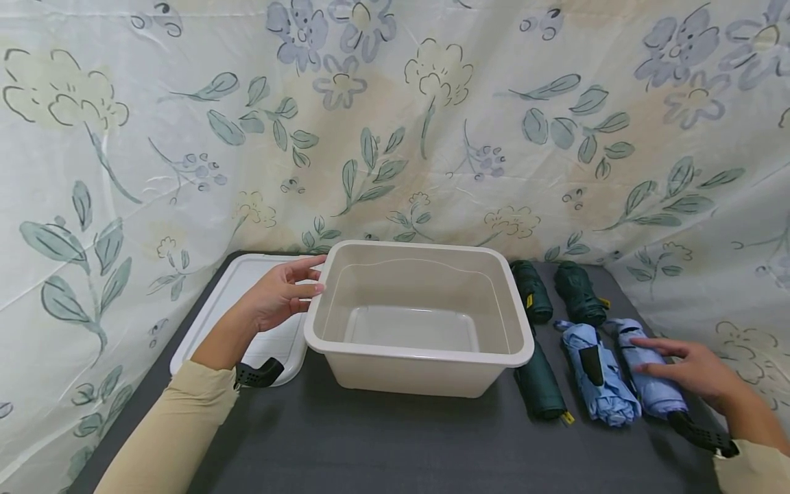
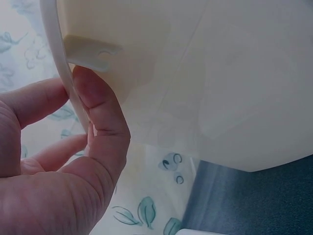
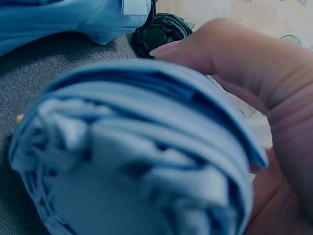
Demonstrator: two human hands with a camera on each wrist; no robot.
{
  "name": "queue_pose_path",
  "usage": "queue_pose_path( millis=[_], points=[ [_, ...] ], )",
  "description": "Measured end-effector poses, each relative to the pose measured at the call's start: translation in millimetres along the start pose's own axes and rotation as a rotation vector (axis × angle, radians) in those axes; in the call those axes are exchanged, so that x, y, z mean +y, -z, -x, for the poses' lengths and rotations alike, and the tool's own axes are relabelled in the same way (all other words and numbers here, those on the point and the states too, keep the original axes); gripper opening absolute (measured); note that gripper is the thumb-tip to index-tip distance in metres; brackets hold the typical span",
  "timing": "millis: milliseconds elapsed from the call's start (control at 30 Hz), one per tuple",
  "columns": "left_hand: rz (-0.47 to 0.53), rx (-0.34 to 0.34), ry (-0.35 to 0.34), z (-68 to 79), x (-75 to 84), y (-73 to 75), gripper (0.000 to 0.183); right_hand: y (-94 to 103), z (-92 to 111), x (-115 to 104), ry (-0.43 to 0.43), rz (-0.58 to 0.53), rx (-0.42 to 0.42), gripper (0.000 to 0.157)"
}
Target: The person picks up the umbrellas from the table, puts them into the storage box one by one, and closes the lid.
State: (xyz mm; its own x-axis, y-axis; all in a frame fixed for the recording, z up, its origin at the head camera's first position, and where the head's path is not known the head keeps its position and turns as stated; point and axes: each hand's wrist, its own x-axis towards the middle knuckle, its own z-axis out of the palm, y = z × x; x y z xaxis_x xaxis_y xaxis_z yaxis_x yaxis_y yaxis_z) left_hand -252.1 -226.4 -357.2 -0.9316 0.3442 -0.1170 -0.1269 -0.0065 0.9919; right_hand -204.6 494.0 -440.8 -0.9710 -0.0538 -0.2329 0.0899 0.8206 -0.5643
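My left hand (image 1: pixel 280 295) pinches the left rim of a beige plastic storage bin (image 1: pixel 420 374), thumb and fingers on opposite sides of the lip. In the left wrist view, the thumb (image 2: pixel 105 117) lies beneath the rim, beside a small notched tab. Nothing lies inside the bin. At the right, my right hand (image 1: pixel 697 370) rests over a rolled light-blue umbrella (image 1: pixel 651 377), its visible fingers fairly straight. The right wrist view shows the folded end of this blue umbrella (image 3: pixel 132 156) up close. Another blue umbrella (image 1: pixel 601 384), with a black patch, lies just left of it.
Three dark green rolled umbrellas lie right of the bin: one at the front (image 1: pixel 540 384), two behind (image 1: pixel 532 291) (image 1: pixel 579 291). A white lid (image 1: pixel 212 312) lies flat left of the bin. Flowered cloth (image 1: pixel 382 137) hangs behind the dark grey table (image 1: pixel 395 446).
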Motion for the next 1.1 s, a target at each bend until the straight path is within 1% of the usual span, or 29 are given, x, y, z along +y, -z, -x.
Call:
queue_pose_path(
  millis=[200, 400, 733, 1000, 1100],
  points=[
    [-0.010, 0.002, -0.004, -1.0, 2.5, -3.8, 0.072, 0.6, 0, 0, 0.004, -0.037, 0.019, 0.076],
    [-0.019, 0.003, -0.003, -2.7, 3.6, -5.0, 0.071, 3.3, -1, -3, -0.006, -0.049, 0.071, 0.079],
    [-0.013, 0.006, -0.005, -4.6, 3.0, -3.7, 0.070, 10.9, -9, -14, 0.022, -0.049, 0.094, 0.079],
    [-0.014, 0.011, -0.002, -6.4, 1.9, -2.2, 0.070, 13.2, -13, -31, 0.041, -0.110, 0.091, 0.078],
    [-0.016, 0.013, -0.003, -5.0, 1.1, -2.8, 0.070, 12.7, -12, -36, 0.052, -0.129, 0.096, 0.077]
  ],
)
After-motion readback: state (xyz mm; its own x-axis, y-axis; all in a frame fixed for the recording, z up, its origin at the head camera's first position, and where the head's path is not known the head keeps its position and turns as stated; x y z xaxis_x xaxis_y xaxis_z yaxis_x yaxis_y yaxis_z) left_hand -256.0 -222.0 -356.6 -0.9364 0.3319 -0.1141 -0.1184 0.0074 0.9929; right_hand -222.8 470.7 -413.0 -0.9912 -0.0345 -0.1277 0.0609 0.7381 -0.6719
